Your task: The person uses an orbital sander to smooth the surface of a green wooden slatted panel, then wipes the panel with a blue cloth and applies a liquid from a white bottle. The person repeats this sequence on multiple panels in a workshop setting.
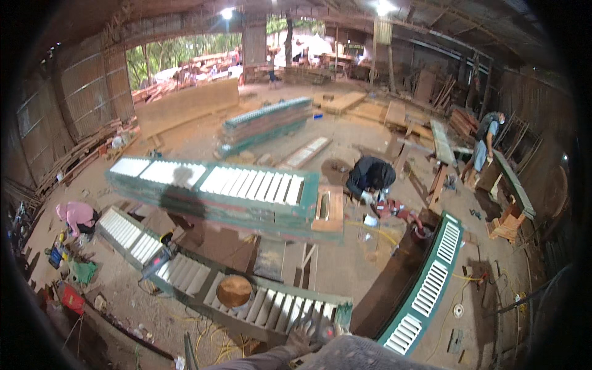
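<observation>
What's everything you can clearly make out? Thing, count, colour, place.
Front louvred panel: one, grey, lower centre
Round piece: one, brown, on that panel
Blue tool: one, blue and grey, left on that panel
Dark tool: one, dark, panel's near right end
Louvred stack: one, green and white, centre
Right louvred panel: one, green and white, lower right
Far stack: one, green, back centre
Large board: one, tan, back left
Nearby workers: three, pink, dark and blue clothing, left, centre, right
Cords: several, yellow, floor
Lights: two, white, ceiling
Left hand: one, grey sleeve, at the dark tool
Right hand: not visible
</observation>
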Demonstrator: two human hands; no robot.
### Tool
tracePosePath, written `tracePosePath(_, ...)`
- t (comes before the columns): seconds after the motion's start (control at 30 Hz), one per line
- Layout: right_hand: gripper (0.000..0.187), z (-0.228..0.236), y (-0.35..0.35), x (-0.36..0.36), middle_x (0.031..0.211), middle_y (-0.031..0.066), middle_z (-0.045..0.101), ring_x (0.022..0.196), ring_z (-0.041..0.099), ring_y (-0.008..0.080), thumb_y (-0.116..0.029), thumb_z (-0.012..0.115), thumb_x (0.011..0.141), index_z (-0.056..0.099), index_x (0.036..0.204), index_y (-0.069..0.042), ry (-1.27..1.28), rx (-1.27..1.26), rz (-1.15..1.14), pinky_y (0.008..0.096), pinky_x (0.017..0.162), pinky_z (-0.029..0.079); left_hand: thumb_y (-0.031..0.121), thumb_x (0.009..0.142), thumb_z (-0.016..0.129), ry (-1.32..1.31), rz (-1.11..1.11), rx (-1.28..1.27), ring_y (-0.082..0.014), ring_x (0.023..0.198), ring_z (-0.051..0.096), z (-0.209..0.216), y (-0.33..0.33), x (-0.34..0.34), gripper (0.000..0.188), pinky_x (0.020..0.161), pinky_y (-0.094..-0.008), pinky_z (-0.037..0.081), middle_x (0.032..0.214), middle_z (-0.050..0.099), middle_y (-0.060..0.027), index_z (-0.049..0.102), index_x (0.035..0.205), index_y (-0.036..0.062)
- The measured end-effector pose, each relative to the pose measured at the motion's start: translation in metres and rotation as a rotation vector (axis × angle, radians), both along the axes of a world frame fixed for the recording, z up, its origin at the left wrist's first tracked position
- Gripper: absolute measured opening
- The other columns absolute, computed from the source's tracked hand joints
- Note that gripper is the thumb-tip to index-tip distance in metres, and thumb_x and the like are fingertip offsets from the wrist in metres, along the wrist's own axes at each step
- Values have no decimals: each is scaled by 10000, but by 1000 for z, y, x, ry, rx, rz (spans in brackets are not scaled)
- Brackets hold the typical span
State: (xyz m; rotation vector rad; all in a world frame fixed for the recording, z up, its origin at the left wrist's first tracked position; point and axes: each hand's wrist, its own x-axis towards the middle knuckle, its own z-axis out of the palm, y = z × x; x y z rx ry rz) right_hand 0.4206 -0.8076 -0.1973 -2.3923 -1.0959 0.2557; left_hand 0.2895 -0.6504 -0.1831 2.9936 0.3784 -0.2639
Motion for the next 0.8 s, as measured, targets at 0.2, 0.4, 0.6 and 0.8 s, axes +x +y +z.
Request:
tracePosePath(0.2,842,61,8,-37,1127,273,683,959,692,465,-307,842,737,476,1479,-148,143,75,-87,556,809,560,595,974,481,-22,31,-41,-362,1497,356,16,21,-10,829,1181,-594,307,1638,347,-161,312,1605,86)
tracePosePath(0.4,352,129,47,-66,905,156,723,704,698,410,-417,687,930,605,1148,-152,95,222,-23,527,587,544,576,932,537,-81,81,-122,-378,1462,385,30,37,-24,840,1166,-585,327,1600,380,-176,334,1582,83)
tracePosePath(0.6,455,129,86,-65,1021,173,683,835,659,420,-467,671,926,563,1230,-146,121,120,90,550,688,516,556,891,593,-281,286,-334,-394,1428,414,52,68,-37,854,1151,-577,347,1562,413,-191,355,1559,81)
tracePosePath(0.8,560,123,135,-63,1136,191,644,965,621,430,-517,656,921,521,1312,-141,130,4,212,573,789,489,536,849,650,-489,588,-487,-410,1393,443,67,116,-69,869,1136,-568,367,1525,445,-206,376,1535,78)
